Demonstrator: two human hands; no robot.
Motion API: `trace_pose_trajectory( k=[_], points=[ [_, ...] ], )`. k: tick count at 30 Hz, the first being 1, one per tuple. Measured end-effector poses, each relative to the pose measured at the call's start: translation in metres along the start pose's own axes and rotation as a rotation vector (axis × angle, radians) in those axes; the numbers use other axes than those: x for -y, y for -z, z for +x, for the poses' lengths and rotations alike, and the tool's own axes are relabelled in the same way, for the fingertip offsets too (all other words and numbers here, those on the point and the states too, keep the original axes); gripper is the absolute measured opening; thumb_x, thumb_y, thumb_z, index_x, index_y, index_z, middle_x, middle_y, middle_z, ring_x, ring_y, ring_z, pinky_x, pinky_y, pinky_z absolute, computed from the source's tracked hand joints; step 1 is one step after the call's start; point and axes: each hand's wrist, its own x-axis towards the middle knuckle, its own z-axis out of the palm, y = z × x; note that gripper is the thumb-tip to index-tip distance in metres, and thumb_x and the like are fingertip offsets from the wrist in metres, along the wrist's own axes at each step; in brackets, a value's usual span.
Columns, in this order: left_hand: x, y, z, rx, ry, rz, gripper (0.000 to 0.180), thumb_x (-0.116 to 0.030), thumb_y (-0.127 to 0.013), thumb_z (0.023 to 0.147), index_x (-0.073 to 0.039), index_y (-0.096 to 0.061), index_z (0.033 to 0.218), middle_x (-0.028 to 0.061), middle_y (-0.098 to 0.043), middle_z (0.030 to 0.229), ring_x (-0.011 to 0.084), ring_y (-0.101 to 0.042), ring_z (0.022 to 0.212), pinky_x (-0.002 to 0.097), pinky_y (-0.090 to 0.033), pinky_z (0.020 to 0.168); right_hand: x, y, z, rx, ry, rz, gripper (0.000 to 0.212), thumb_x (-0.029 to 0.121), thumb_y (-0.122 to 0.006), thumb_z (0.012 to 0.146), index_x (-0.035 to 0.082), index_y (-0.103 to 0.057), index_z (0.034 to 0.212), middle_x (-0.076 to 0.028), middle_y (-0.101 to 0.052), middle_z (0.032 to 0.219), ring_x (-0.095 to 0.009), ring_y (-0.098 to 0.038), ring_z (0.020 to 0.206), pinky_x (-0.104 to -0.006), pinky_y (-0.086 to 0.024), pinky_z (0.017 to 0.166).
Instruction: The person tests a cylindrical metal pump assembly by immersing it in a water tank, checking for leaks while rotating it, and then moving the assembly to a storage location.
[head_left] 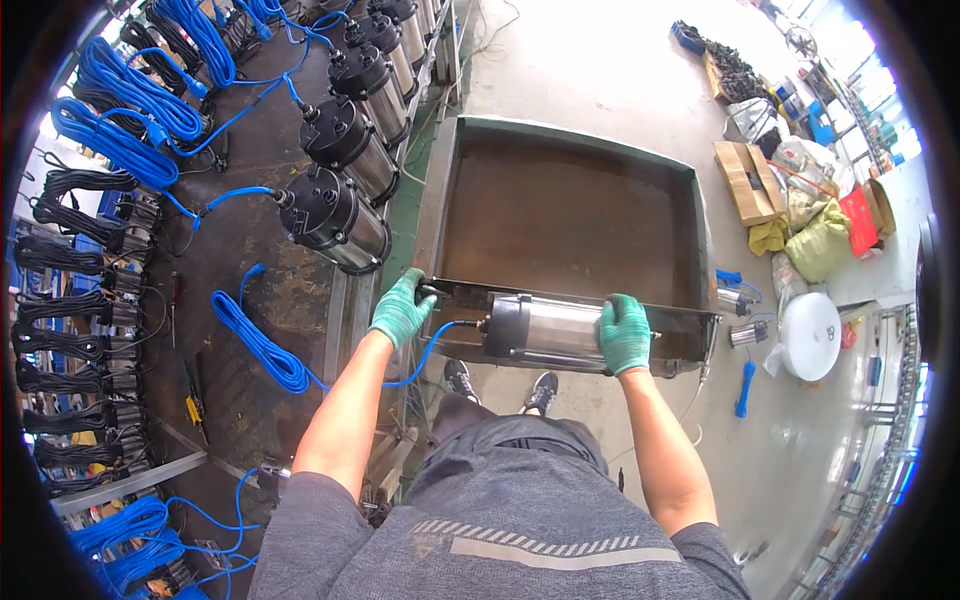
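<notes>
A submersible pump with a steel body and a black end lies on its side across the near end of a metal water tank. My right hand, in a green glove, is wrapped over the pump's right end. At the tank's left rim my left hand, also gloved in green, is closed around a small dark thing I cannot make out. From the pump's black end a blue cable runs left to a coiled bundle on the dark workbench.
Several upright pumps line the bench's right edge, with blue cable coils beyond. Black cable bundles fill the far left. A screwdriver lies on the bench. Sacks, a cardboard box and a white round lid are at right.
</notes>
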Motion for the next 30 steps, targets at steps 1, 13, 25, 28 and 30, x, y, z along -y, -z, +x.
trace_pose_trajectory(
  k=[1, 13, 25, 28, 30],
  points=[
    [0.011, -0.006, 0.0, -0.037, -0.027, -0.021, 0.039, -0.014, -0.075, 0.086, -0.003, -0.058, 0.119, 0.0187, -0.07, 0.104, 0.0312, -0.069, 0.093, 0.0406, -0.055, 0.083, 0.001, -0.001, 0.0, 0.004, 0.005, 0.001, 0.012, 0.013, -0.063, 0.09, 0.005, -0.065, 0.098, -0.016, -0.066, 0.095, -0.037, -0.06, 0.094, -0.0457, -0.049, 0.085],
    [0.002, -0.01, -0.017, -0.109, -0.014, 0.062, 0.022, -0.021, -0.069, 0.092, -0.006, -0.06, 0.106, 0.0201, -0.07, 0.092, 0.0417, -0.067, 0.085, 0.0485, -0.052, 0.073, 0.001, -0.004, 0.001, 0.002, 0.031, -0.019, 0.012, 0.011, -0.061, 0.089, 0.005, -0.065, 0.098, -0.016, -0.066, 0.096, -0.038, -0.06, 0.094, -0.0457, -0.049, 0.085],
    [-0.02, -0.003, -0.037, 0.14, 0.024, -0.756, 0.016, -0.023, -0.062, 0.101, -0.009, -0.067, 0.108, -0.0073, -0.058, 0.077, 0.0018, -0.048, 0.06, 0.0194, -0.039, 0.053, 0.001, -0.003, 0.003, 0.014, 0.024, -0.022, 0.011, 0.011, -0.061, 0.089, 0.005, -0.066, 0.097, -0.016, -0.066, 0.095, -0.038, -0.061, 0.093, -0.046, -0.049, 0.085],
    [-0.024, -0.013, -0.037, 0.22, 0.101, -0.857, 0.018, -0.025, -0.063, 0.101, -0.009, -0.066, 0.108, -0.0078, -0.056, 0.074, 0.0018, -0.044, 0.057, 0.0197, -0.037, 0.05, 0.001, -0.002, 0.003, 0.014, 0.008, -0.01, 0.011, 0.012, -0.061, 0.088, 0.005, -0.066, 0.096, -0.017, -0.066, 0.095, -0.039, -0.061, 0.094, -0.0459, -0.049, 0.086],
    [-0.025, -0.01, -0.034, 0.29, 0.144, -0.85, 0.022, -0.029, -0.062, 0.101, -0.009, -0.066, 0.107, -0.007, -0.055, 0.073, 0.0023, -0.044, 0.055, 0.0199, -0.037, 0.049, 0.002, -0.002, 0.003, 0.011, 0.0, -0.007, 0.011, 0.012, -0.061, 0.088, 0.005, -0.066, 0.096, -0.017, -0.066, 0.095, -0.039, -0.061, 0.094, -0.0458, -0.049, 0.086]
  ],
)
